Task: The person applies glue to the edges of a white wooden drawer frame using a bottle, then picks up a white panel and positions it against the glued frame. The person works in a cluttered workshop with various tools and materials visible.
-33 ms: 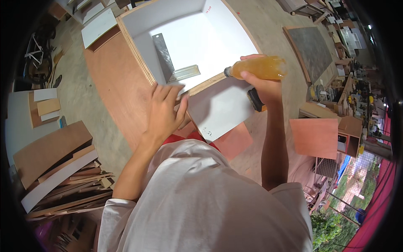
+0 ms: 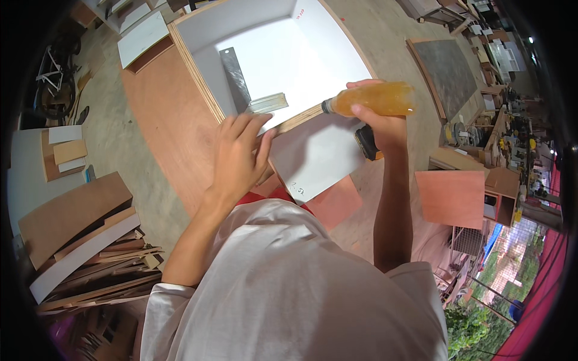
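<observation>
My right hand (image 2: 385,125) is wrapped round a clear plastic bottle (image 2: 378,99) of amber liquid. The bottle lies nearly level, its dark neck end pointing left over the near plywood edge of a white-lined box (image 2: 313,115). Fingers spread and loosely bent, my left hand (image 2: 238,147) is at the box's near left corner; I cannot tell whether it touches the edge. Inside the box rests a metal try square (image 2: 236,75) with a thick pale stock (image 2: 269,103). A white panel (image 2: 319,150) with handwriting adjoins the near edge, below the bottle.
A black and orange tool (image 2: 367,143) sits beside the white panel, under my right wrist. Left of the box lies a brown plywood sheet (image 2: 162,114). Stacked offcuts (image 2: 90,259) stand at lower left. A reddish board (image 2: 451,198) and a dark framed panel (image 2: 445,75) are at right.
My left hand has shifted very slightly along the box corner. The bottle and my right hand have edged a little to the right.
</observation>
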The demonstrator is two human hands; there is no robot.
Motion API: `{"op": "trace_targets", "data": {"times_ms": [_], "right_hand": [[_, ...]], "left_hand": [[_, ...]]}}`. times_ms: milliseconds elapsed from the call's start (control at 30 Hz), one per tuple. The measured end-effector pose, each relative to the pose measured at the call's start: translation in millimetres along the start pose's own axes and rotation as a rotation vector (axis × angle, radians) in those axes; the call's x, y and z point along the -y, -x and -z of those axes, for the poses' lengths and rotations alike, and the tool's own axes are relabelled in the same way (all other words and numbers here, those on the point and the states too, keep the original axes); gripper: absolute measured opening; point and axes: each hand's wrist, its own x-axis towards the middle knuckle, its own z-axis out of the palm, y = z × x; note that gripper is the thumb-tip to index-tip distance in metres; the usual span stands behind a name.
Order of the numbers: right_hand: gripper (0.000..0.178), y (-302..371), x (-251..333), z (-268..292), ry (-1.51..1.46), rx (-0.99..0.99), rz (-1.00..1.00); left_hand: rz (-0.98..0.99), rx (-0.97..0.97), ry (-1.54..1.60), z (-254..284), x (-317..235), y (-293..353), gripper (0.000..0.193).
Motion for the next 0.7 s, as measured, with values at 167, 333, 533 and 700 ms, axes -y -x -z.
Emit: {"op": "trace_targets", "data": {"times_ms": [167, 333, 533, 700], "right_hand": [[0.049, 9, 11, -3, -0.385, 0.024, 0.058], [0.048, 20, 7, 3, -0.443, 0.024, 0.129], [0.048, 19, 6, 3, -0.191, -0.085, 0.028], [0.047, -1, -20, 17, -0.534, -0.268, -0.083]], "left_hand": [[0.116, 0.171, 0.474, 2, -43, -65, 0.023], [-0.081, 0.269, 0.358, -6, -46, -80, 0.014], [-0.203, 0.106, 0.161, -12, -35, -93, 0.016], [0.380, -0.176, -0.003, 61, 37, -83, 0.039]]}}
